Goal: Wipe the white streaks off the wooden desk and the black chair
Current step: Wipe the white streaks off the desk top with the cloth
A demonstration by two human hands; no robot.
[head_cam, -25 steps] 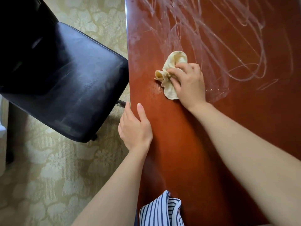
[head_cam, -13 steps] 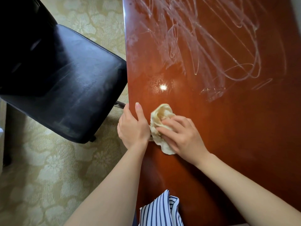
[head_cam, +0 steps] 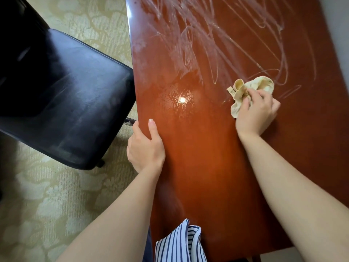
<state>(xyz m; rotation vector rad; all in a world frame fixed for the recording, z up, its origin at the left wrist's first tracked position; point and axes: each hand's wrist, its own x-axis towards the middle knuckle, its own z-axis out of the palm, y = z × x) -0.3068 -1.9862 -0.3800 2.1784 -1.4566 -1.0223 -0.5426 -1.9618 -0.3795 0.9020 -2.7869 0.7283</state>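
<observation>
– Well, where do we find the wiping cloth?

– We see our right hand (head_cam: 256,114) clamped on the crumpled cream cloth (head_cam: 264,85), fingers curled over it and pressing it onto the glossy reddish-brown wooden desk (head_cam: 207,176); it sits toward the desk's right side, at the near fringe of the looping white streaks (head_cam: 217,44).

– And how far do those streaks reach?

– They cover the far part of the top, from the left edge across to the right; the part nearer us, between our two arms, shows polished wood with a bright spot of reflected light (head_cam: 182,100) on it.

– What of our other hand?

– Our left hand (head_cam: 145,148) rests on the desk's left edge, well apart from the cloth; the thumb lies straight on the top, and the one finger we can see runs straight along the side of the edge; it grasps nothing, and the other fingers are hidden.

– And the chair?

– The black padded chair (head_cam: 66,101) stands just beside the desk's left edge, on the pale floral-patterned carpet (head_cam: 47,195); whether seat and desk touch we cannot tell; the seat carries faint whitish smears; neither hand touches it.

– Anything nearer to us?

– A blue-and-white striped garment (head_cam: 179,244) shows at the bottom, against the desk's near end.
</observation>
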